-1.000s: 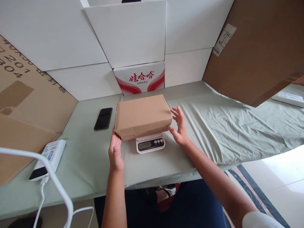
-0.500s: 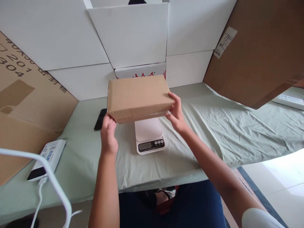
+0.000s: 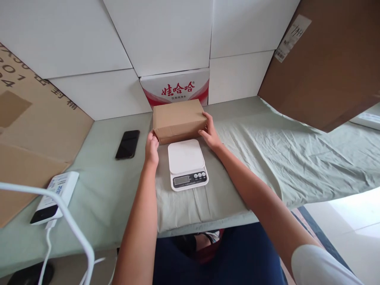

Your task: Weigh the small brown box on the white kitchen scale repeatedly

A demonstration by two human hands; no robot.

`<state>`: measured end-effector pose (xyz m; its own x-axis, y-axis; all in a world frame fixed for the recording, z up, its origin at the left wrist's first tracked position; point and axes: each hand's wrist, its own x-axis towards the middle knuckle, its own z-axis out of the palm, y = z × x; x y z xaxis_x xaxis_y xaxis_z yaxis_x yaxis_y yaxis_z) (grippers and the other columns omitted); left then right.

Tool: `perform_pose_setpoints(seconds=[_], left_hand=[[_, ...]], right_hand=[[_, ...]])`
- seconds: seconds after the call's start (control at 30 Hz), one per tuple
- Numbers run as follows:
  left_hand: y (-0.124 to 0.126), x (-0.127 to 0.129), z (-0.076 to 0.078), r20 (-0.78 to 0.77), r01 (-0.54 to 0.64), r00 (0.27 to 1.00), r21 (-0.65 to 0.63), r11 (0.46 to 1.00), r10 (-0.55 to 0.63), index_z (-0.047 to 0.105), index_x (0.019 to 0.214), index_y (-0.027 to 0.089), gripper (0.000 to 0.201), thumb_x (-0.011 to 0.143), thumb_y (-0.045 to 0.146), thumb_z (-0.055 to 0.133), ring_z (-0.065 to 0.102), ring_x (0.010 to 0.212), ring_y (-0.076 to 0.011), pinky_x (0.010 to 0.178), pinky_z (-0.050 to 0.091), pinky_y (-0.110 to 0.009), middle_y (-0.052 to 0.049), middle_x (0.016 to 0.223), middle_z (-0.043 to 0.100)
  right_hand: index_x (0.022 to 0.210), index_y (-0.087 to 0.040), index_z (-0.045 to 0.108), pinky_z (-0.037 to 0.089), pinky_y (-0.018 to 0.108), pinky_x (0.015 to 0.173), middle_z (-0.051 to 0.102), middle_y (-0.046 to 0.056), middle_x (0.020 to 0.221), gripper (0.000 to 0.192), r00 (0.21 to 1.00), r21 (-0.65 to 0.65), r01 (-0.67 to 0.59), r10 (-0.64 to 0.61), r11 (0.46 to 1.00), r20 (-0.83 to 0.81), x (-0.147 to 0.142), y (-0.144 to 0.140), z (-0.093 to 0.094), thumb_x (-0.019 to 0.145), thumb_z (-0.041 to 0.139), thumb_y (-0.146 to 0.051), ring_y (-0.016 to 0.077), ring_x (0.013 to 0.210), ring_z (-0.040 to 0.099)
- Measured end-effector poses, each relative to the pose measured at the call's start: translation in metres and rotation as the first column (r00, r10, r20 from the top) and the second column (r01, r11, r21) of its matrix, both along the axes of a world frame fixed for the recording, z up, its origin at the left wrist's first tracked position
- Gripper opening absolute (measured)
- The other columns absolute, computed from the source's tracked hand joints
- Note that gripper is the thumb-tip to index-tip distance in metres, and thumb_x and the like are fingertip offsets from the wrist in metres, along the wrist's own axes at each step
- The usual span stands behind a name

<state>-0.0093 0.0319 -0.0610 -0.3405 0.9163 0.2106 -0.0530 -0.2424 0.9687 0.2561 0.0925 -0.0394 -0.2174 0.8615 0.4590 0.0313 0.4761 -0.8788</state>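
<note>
Both hands on a closed rectangular brown cardboard box (image 3: 179, 118). The box sits flat on the pale green cloth-covered table (image 3: 267, 158), at the far side, just behind the white digital kitchen scale (image 3: 187, 164) and in front of a white carton with red printed characters (image 3: 175, 88) that stands against the wall of white panels (image 3: 89, 43).

Left hand (image 3: 152, 146) — fingers pressed to the box's left end at its lower near corner, thumb side up. Right hand (image 3: 210, 132) — fingers curled round the box's right end, palm against it. The box is clamped between the two hands, one at each short end. Whether its base rests fully on the cloth cannot be told for certain; it looks down and level.

The scale's white platform is bare; its dark display and row of buttons face the person. Box and scale are very close, the box's near edge just beyond the platform's far edge — touching or not, cannot tell.

Left of the box, well apart: a black smartphone (image 3: 128, 143) lying flat, screen dark. Nearer the left table edge, a white power bank (image 3: 55, 196) with a white cable (image 3: 47, 245) running off it. Large brown cardboard sheets lean at the left (image 3: 32, 130) and upper right (image 3: 326, 67). A curved white bar (image 3: 71, 225) crosses the lower-left foreground.
</note>
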Motion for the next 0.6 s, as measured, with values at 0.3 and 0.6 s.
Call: perform_pose_setpoints(seconds=[0.3, 0.6], left_hand=[[0.004, -0.015, 0.001, 0.096, -0.205, 0.975, 0.024, 0.978, 0.202, 0.061, 0.142, 0.023, 0.067, 0.086, 0.059, 0.057, 0.042, 0.155, -0.0260, 0.126, 0.034, -0.041, -0.013, 0.161, 0.052], [0.006, -0.001, -0.006, 0.054, -0.067, 0.996, -0.044, 0.997, 0.069, 0.071, 0.127, 0.023, 0.059, 0.083, 0.062, 0.063, 0.059, 0.142, -0.0292, 0.121, 0.042, -0.046, -0.013, 0.142, 0.069]], right_hand=[[0.161, -0.036, 0.019, 0.030, 0.067, 0.128, 0.016, 0.004, 0.178, 0.097, 0.996, -0.021, 0.054, -0.056, 0.998, -0.066, 0.016, 0.007, -0.007, 0.082, 0.064, -0.069, 0.0386, 0.164, 0.020], [0.166, -0.036, 0.013, 0.042, 0.062, 0.123, 0.027, 0.004, 0.175, 0.101, 0.996, -0.068, -0.090, 0.088, 0.994, -0.030, 0.006, 0.000, -0.007, 0.084, 0.066, -0.060, 0.0354, 0.153, 0.043]])
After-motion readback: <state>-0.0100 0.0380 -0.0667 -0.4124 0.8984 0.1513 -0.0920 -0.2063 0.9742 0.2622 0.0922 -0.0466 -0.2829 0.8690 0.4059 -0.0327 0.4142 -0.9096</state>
